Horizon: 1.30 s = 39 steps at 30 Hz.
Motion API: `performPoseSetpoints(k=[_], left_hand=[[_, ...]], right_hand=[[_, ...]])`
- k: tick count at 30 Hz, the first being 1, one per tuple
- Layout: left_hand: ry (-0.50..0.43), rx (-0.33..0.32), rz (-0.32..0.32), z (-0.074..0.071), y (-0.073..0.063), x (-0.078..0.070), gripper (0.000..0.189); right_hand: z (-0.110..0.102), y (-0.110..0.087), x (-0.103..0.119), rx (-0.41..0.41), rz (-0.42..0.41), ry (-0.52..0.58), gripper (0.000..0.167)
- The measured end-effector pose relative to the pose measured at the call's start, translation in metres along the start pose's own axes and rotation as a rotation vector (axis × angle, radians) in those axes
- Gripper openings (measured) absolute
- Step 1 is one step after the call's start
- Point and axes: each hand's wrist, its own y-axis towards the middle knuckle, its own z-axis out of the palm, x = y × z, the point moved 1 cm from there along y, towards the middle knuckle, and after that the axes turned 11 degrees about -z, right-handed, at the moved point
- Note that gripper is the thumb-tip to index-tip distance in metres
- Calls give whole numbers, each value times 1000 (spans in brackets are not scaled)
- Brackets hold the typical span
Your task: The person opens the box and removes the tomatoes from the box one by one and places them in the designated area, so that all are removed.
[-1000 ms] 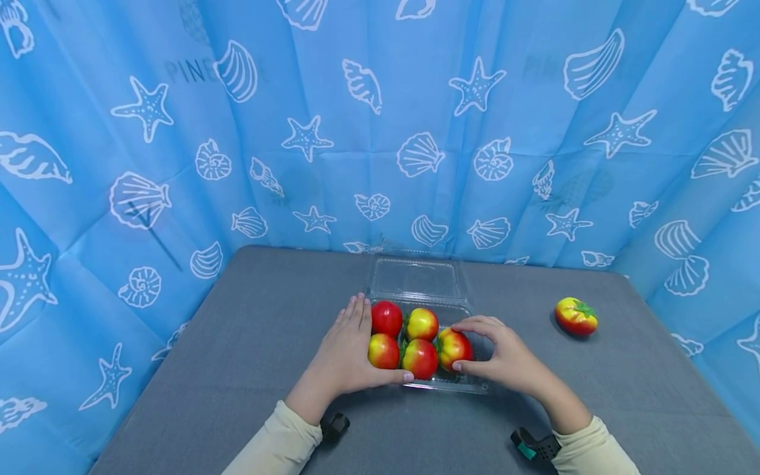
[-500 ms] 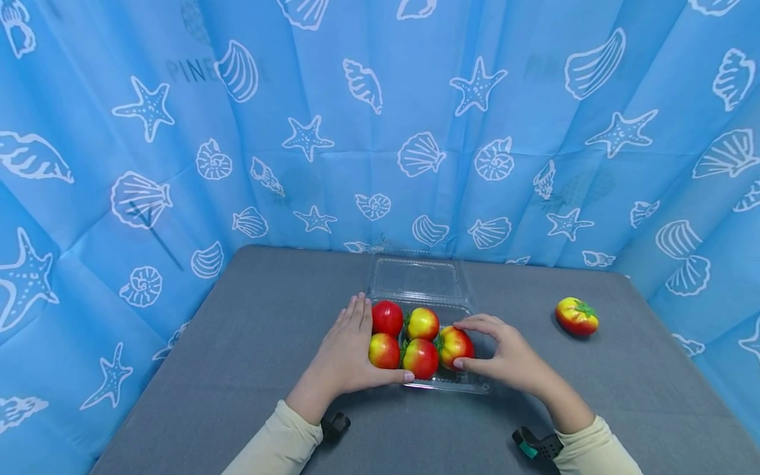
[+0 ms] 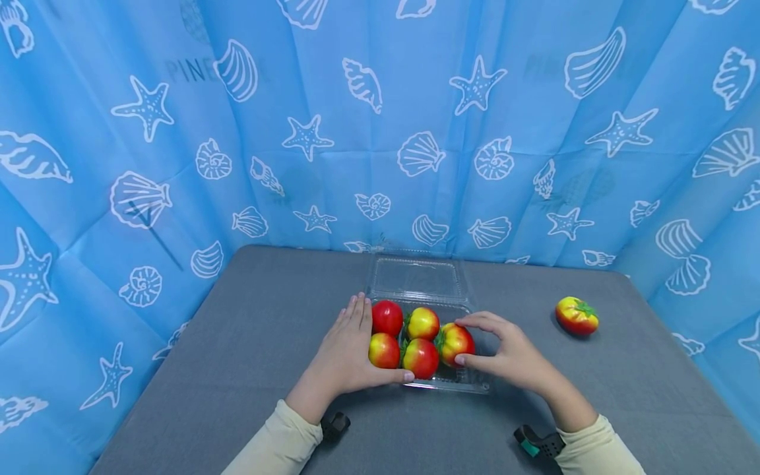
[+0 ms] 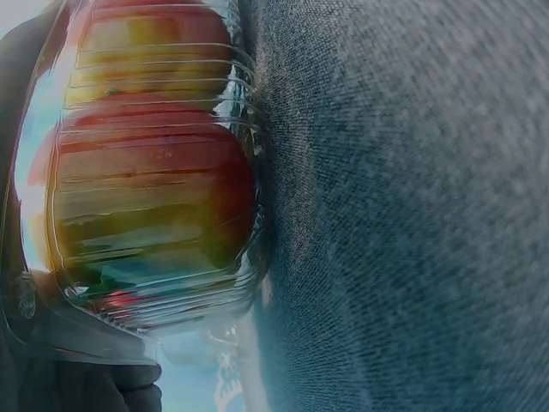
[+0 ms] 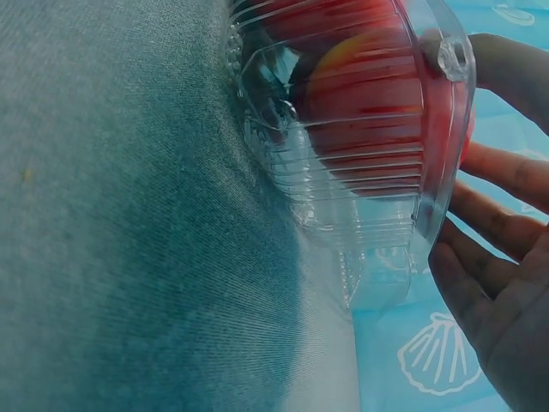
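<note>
A clear plastic clamshell box (image 3: 448, 384) stands in the middle of the table, its lid (image 3: 415, 278) laid back toward the curtain. Inside are several shiny red-and-yellow tomatoes, among them a plain red one (image 3: 387, 318) at the back left. My left hand (image 3: 344, 353) rests along the box's left side, fingers straight and thumb spread along the front edge. With thumb and fingertips my right hand (image 3: 505, 349) holds a tomato (image 3: 456, 344) in the right part of the box, its green leaves facing left. Through the box wall that tomato (image 5: 369, 112) shows in the right wrist view.
Another red-and-yellow tomato (image 3: 576, 316) lies on its side on the grey tablecloth (image 3: 285, 290), right of the box. A blue curtain (image 3: 368, 132) with white shells and starfish hangs behind the table and along both sides.
My right hand and the tomato it holds have shifted very slightly back and to the right. The left hand and the box have stayed put.
</note>
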Motion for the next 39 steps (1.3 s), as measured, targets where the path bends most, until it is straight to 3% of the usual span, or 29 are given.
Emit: performPoseSetpoints(k=[39], left_hand=[[-12,17,-12,1,0,0,141]], right_hand=[[-8,0,-1,-61,40,27,49]])
